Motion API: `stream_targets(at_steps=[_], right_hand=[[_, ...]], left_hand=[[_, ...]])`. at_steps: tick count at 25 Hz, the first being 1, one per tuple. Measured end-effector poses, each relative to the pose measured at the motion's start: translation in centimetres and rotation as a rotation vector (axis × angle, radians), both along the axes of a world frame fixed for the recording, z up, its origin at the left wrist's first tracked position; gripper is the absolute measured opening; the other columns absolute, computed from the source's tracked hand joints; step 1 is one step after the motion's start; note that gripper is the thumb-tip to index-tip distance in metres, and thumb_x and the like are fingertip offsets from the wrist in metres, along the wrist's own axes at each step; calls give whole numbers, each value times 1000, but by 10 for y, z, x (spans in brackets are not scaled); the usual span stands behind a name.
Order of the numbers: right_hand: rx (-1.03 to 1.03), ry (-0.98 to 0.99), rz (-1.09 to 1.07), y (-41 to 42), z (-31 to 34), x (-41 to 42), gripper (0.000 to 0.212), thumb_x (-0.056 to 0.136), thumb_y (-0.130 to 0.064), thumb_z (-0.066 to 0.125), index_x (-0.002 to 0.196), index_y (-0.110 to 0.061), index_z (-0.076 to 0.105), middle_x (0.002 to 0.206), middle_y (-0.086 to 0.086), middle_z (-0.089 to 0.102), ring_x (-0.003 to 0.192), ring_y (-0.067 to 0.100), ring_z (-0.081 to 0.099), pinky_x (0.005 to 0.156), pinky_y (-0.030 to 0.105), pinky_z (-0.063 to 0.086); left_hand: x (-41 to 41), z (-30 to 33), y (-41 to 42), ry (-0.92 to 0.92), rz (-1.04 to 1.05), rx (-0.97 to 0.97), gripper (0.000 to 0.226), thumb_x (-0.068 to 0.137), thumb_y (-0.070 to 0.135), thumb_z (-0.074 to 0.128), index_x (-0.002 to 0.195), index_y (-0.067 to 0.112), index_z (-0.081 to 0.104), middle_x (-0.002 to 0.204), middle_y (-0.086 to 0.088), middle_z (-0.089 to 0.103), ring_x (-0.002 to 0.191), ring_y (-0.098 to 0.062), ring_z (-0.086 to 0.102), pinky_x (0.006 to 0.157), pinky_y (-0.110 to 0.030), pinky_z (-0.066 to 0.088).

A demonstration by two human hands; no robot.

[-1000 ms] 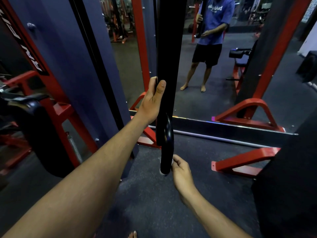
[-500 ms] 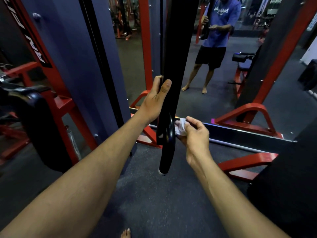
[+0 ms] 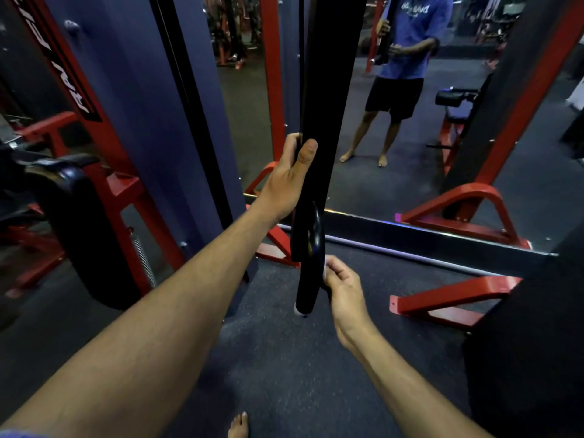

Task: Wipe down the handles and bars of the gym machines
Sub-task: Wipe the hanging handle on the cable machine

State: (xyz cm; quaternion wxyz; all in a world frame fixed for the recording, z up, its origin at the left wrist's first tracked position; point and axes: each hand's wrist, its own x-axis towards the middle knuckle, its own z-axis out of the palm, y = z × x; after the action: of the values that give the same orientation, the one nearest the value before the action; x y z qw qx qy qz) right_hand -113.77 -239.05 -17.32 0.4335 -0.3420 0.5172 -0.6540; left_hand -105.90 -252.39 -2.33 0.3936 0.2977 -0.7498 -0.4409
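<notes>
A long black bar [image 3: 325, 99] hangs upright in the middle of the view, its capped lower end [image 3: 305, 303] just above the floor. My left hand [image 3: 289, 178] grips the bar about halfway down, thumb laid up along its front. My right hand [image 3: 343, 284] is beside the bar's lower end with its fingers curled, pinching a small white cloth [image 3: 325, 269] against the bar; only an edge of the cloth shows. A black ring-shaped fitting [image 3: 316, 235] sits on the bar between my two hands.
A wall mirror [image 3: 395, 128] straight ahead reflects a person in a blue shirt holding the bar. Red machine frames [image 3: 455, 298] stand at right, a dark blue and red column [image 3: 132, 99] and a black pad [image 3: 79, 222] at left. The floor is dark rubber.
My right hand with the cloth has slid down the bar from near the ring fitting to the lower end. A second ago it was low, then it rose. My left hand kept its grip.
</notes>
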Motion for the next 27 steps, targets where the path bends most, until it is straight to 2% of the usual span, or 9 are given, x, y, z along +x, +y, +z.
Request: stream_targets(at_steps=[2, 4, 6, 10, 13, 15, 21, 24, 27], right_hand=[[65, 31, 61, 1, -18, -2, 21, 98, -19, 52, 96, -13, 72, 95, 11, 72, 94, 36, 66, 95, 43, 47], [158, -35, 84, 0, -34, 1, 23, 101, -10, 49, 97, -6, 71, 101, 24, 72, 93, 36, 66, 92, 44, 48], [247, -128, 56, -2, -44, 6, 27, 102, -1, 45, 94, -4, 71, 95, 25, 72, 90, 32, 64, 84, 40, 49], [419, -269, 37, -2, -48, 13, 33, 97, 4, 43, 87, -4, 73, 84, 17, 70, 75, 23, 62, 60, 26, 50], [495, -508, 77, 8, -44, 6, 26, 97, 8, 45, 102, 10, 71, 97, 22, 72, 85, 25, 69, 67, 29, 62], [506, -486, 100, 17, -43, -2, 22, 97, 9, 51, 104, 15, 70, 105, 27, 72, 89, 27, 70, 67, 28, 62], [147, -2, -306, 23, 3, -19, 12, 92, -11, 72, 97, -20, 78, 99, 1, 78, 96, 17, 71, 89, 38, 56], [-200, 360, -398, 13, 62, -13, 19, 90, -4, 71, 100, -21, 73, 99, -4, 73, 94, 12, 69, 83, 23, 51], [-399, 892, -253, -9, 97, -26, 15, 89, -4, 72, 99, -14, 74, 101, -6, 69, 103, 12, 62, 91, 25, 49]], left_hand=[[0, 0, 1, -16, 1, 28, 31, 112, 39, 33, 125, 16, 47, 111, 2, 51, 86, 15, 50, 80, -1, 40], [1, 3, 5, -9, 8, 42, 11, 112, 36, 32, 107, 39, 41, 100, 18, 45, 76, 26, 47, 75, 3, 35], [-1, 8, 13, -8, 16, 51, 22, 113, 33, 30, 94, 44, 31, 90, 24, 33, 68, 31, 43, 70, 5, 32], [0, 7, 11, 2, 4, 68, 19, 113, 34, 31, 96, 44, 35, 91, 23, 35, 70, 30, 44, 71, 5, 33], [0, 4, 4, 15, -9, 57, 16, 112, 37, 33, 116, 30, 47, 105, 17, 47, 81, 24, 48, 79, 1, 37], [1, 1, 1, 16, -15, 47, 19, 112, 38, 34, 121, 26, 46, 109, 14, 47, 85, 23, 48, 81, 0, 38], [-3, -6, -6, 24, 7, 9, 47, 108, 47, 38, 123, 3, 44, 102, 0, 50, 97, -6, 51, 92, -22, 44], [-7, -6, -4, 39, -10, 22, 44, 109, 45, 38, 121, 4, 44, 98, 1, 49, 92, -4, 51, 85, -17, 43], [-8, -5, -4, 64, -29, 29, 31, 110, 40, 39, 114, 10, 46, 91, 10, 49, 84, 1, 49, 79, -14, 42]])
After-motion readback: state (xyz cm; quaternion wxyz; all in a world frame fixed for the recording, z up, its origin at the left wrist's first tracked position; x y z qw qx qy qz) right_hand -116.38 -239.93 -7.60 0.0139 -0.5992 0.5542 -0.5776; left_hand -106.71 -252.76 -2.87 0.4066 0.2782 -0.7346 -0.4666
